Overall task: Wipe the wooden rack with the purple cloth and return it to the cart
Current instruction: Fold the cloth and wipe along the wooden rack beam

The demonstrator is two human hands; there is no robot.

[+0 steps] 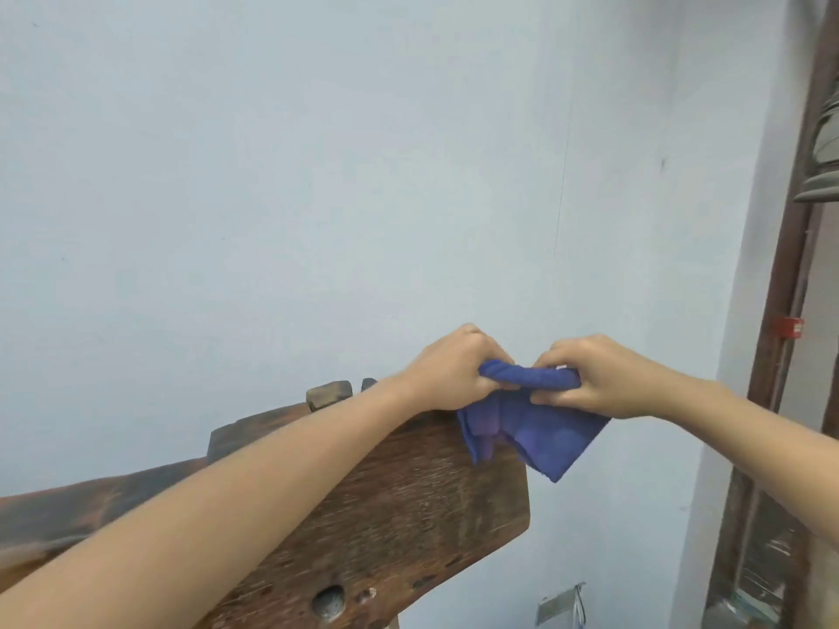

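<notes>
Purple cloth: 1 piece, bunched along its top edge, the rest hanging in loose folds. Held in front of the pale wall, above and against the right end of the rack; its lower corner hangs past the rack's right edge.

Rack: dark brown wood, worn grain, tilted so the right end sits higher in view. 1 round hole near the lower edge. 1 small wooden block projects at the top edge behind the left forearm. The left part is blurred.

Left hand: closed in a fist around the left end of the cloth's bunched edge; the forearm crosses over the rack's face.

Right hand: closed, fingers pinching the right end of the same bunched edge. The 2 hands sit just beside each other, the rolled cloth bridging them.

Door frame: dark wood, at the far right, with 1 small red fitting on it.

Metal bracket: low on the wall, right of the rack, detail unclear.

Cart: not in view.
</notes>
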